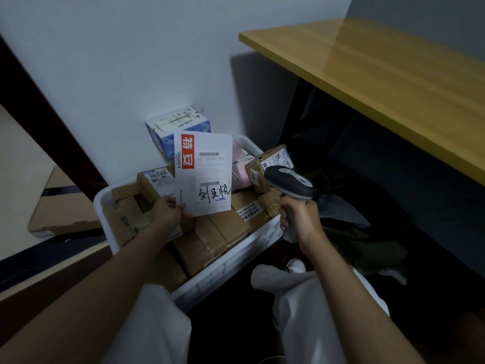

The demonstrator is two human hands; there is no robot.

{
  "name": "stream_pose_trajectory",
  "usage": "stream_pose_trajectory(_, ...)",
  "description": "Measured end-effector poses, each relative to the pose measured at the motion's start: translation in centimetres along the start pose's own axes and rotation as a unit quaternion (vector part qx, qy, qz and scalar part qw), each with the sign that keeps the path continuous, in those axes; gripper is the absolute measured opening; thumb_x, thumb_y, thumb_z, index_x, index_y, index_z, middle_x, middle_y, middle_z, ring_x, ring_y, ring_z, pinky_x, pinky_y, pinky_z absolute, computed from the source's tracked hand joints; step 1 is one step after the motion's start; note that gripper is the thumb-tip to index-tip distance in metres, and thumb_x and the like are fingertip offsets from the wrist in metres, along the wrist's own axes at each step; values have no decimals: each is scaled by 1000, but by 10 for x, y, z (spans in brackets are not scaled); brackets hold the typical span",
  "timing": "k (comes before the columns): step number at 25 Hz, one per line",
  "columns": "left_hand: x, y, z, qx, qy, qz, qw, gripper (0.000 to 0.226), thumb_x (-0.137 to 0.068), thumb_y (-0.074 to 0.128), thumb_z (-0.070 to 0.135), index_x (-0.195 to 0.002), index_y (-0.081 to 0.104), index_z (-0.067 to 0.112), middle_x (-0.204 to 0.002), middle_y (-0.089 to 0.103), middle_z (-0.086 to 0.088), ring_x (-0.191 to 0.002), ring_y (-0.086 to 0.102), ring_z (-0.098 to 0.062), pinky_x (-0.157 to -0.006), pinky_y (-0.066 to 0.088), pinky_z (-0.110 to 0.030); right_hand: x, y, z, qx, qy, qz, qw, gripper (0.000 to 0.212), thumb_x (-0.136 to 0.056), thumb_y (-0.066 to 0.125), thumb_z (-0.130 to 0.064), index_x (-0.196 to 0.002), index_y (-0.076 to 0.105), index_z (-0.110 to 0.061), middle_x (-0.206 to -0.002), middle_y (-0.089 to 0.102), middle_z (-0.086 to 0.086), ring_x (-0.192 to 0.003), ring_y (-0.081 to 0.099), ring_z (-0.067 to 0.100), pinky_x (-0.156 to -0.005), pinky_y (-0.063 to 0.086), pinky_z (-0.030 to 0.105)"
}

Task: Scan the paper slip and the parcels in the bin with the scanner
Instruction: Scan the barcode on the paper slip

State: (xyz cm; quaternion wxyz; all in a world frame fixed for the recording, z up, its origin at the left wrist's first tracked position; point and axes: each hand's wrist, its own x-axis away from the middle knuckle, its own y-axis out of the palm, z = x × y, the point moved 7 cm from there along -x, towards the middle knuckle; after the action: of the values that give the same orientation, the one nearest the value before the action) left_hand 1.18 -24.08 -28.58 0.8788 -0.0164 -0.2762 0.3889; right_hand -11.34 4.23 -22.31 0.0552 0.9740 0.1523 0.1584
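My left hand (168, 210) pinches the lower left corner of a white paper slip (207, 169), held upright above the bin. The slip has a red block, two barcodes and a handwritten signature. My right hand (296, 219) grips the handle of a grey and black scanner (290, 181), whose head sits just right of the slip and points left toward it. Below both lies a white plastic bin (236, 261) packed with several brown cardboard parcels (210, 237), a pink parcel (241, 172) and a labelled brown parcel (273, 161).
A blue and white box (178, 127) leans on the wall behind the bin. A yellow tabletop (380, 74) overhangs at the right, with dark cloth (367, 237) on the floor beneath. A flat cardboard piece (63, 206) lies at the left. My white trouser legs (157, 324) fill the bottom.
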Motion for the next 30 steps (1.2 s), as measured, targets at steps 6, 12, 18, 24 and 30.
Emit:
stream_pose_trajectory(6, 1, 0, 0, 1, 3, 11, 1000, 12, -97, 52, 5, -109, 49, 4, -129, 58, -25, -93, 68, -39, -91, 55, -44, -1, -3, 2, 5, 19, 14, 1000, 36, -86, 63, -3, -55, 47, -11, -45, 39, 4, -35, 31, 15, -45, 26, 27)
stream_pose_trajectory(12, -1, 1, 0, -1, 9, 15, 1000, 10, -97, 51, 4, -106, 48, 5, -130, 57, -25, -82, 68, -33, -77, 57, -36, 0, -5, 4, 27, 34, 25, 999, 33, -85, 63, -5, -58, 47, -11, -48, 38, 5, -38, 31, 16, -47, 26, 29)
stream_pose_trajectory(18, -2, 1, -2, -1, -4, 18, 1000, 15, -97, 52, 5, -111, 50, 5, -133, 55, -23, -101, 68, -39, -91, 55, -42, -1, -6, 6, 22, 39, 30, 999, 38, -83, 66, -8, -49, 48, -16, -47, 39, 4, -38, 31, 16, -49, 26, 30)
stream_pose_trajectory(24, -4, 2, -3, -9, -2, 13, 1000, 27, -97, 52, 6, -123, 49, -1, -131, 57, -24, -92, 68, -36, -89, 55, -41, -2, -5, 4, 18, 23, 21, 999, 34, -85, 65, -5, -56, 49, -12, -46, 40, 3, -37, 32, 15, -45, 28, 27)
stream_pose_trajectory(30, -2, 2, -2, 3, -8, 12, 1000, 30, -96, 52, 3, -126, 49, -2, -131, 56, -25, -87, 66, -35, -88, 54, -39, -1, -4, 2, 22, 19, 17, 999, 31, -86, 64, -4, -60, 48, -9, -47, 39, 5, -36, 32, 15, -44, 28, 26)
